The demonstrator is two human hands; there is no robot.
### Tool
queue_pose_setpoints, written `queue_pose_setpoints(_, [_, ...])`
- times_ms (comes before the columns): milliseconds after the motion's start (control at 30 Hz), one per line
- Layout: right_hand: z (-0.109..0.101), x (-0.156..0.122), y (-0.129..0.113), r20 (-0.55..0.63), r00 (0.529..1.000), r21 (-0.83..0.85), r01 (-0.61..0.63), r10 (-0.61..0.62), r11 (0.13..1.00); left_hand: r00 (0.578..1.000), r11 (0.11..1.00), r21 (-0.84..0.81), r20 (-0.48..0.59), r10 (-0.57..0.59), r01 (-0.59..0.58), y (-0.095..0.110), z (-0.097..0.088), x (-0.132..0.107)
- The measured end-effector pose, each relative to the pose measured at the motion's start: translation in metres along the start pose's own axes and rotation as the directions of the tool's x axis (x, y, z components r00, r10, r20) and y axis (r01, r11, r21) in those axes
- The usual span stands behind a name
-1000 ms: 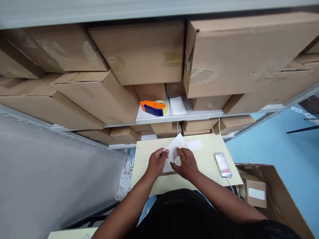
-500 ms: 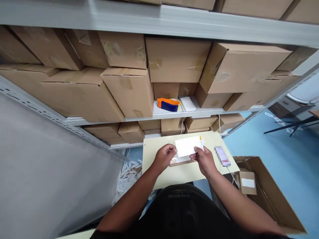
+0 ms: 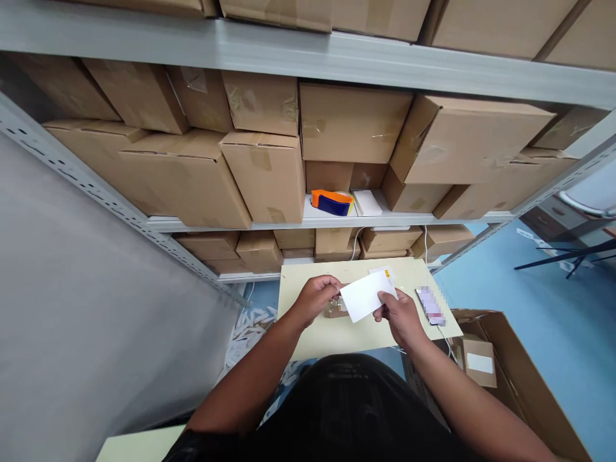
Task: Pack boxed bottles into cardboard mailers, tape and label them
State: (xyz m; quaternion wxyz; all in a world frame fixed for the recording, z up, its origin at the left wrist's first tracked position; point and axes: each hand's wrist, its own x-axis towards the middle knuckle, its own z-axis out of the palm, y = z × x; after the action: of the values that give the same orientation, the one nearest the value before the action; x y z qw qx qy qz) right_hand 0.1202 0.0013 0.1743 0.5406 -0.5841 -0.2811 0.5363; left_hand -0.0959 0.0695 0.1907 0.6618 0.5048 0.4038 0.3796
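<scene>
My right hand [image 3: 399, 314] pinches a white rectangular sheet [image 3: 366, 297] by its right edge and holds it tilted above the small pale-yellow table [image 3: 337, 337]. My left hand [image 3: 315, 296] is closed on a small brown box [image 3: 335, 308] with a clear wrap that rests on the table, partly hidden under the sheet. Another white slip with a yellow mark [image 3: 384, 274] lies on the table just behind. A phone [image 3: 430, 305] lies on the table's right side.
Metal shelving [image 3: 308, 51] full of cardboard boxes fills the wall ahead. An orange-and-blue tape dispenser [image 3: 331, 201] and a flat white box [image 3: 366, 202] sit on a shelf. An open carton [image 3: 510, 366] holding a small labelled box stands at right. Paper strips litter the floor [image 3: 250, 327] at left.
The view tilted upward. The sheet went from held by both hands to held by the right hand alone; the left hand dropped onto the small box.
</scene>
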Motion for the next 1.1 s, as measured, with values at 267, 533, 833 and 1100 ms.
queue_pose_setpoints(267, [-0.029, 0.012, -0.004, 0.016, 1.0, -0.089, 0.019, -0.018, 0.996, 0.993, 0.994, 0.049, 0.062, -0.104, 0.101, -0.008, 0.016, 0.009])
queue_pose_setpoints(533, [-0.053, 0.026, -0.002, 0.022, 1.0, -0.125, 0.009, -0.007, 0.992, 0.991, 0.991, 0.075, 0.064, -0.119, 0.114, -0.015, 0.033, 0.025])
queue_pose_setpoints(833, [-0.059, 0.035, 0.0, 0.009, 1.0, -0.126, -0.005, 0.006, 0.992, 0.988, 0.987, 0.079, 0.062, -0.144, 0.139, -0.017, 0.04, 0.034])
queue_pose_setpoints(1100, [-0.057, 0.037, 0.003, -0.009, 1.0, -0.139, -0.01, 0.009, 0.99, 0.987, 0.983, 0.13, 0.072, -0.143, 0.133, -0.014, 0.037, 0.036])
